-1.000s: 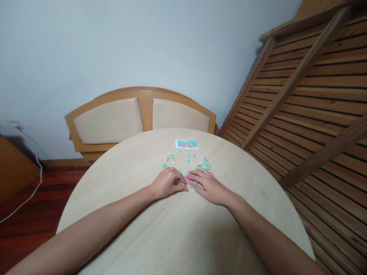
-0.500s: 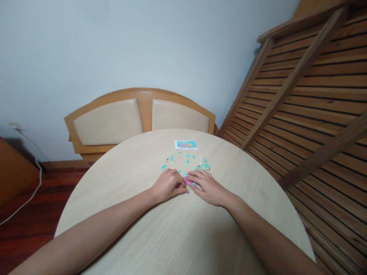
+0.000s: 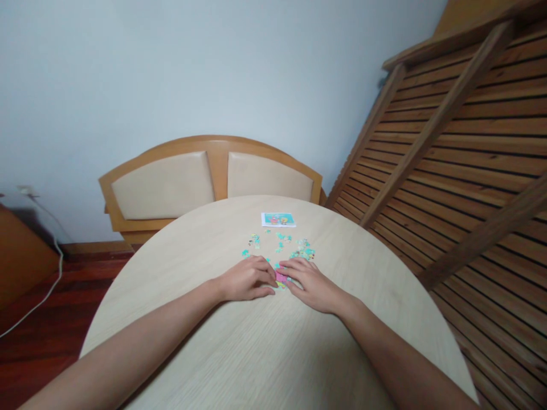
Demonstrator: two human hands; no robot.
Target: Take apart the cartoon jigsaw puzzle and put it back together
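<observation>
Pink and yellow jigsaw pieces lie flat on the table between my two hands, partly covered by the fingers. My left hand rests at their left side. Its bent fingertips touch the pink edge, and the thumb sits apart, lower down. From the right, my right hand reaches over the pieces with outstretched fingers at their upper edge and the thumb apart at the lower right. Whether the pieces are joined is too small to tell. Loose teal jigsaw pieces are scattered just beyond my hands.
A picture card with a teal cartoon print lies farther back on the round wooden table. More pieces are heaped beyond my right hand. A padded headboard stands behind the table; wooden slats lean at the right.
My left hand has drawn slightly left, and its thumb has moved away from the pink pieces, showing more of them. My right hand stays nearly in place. The view has tilted slightly up.
</observation>
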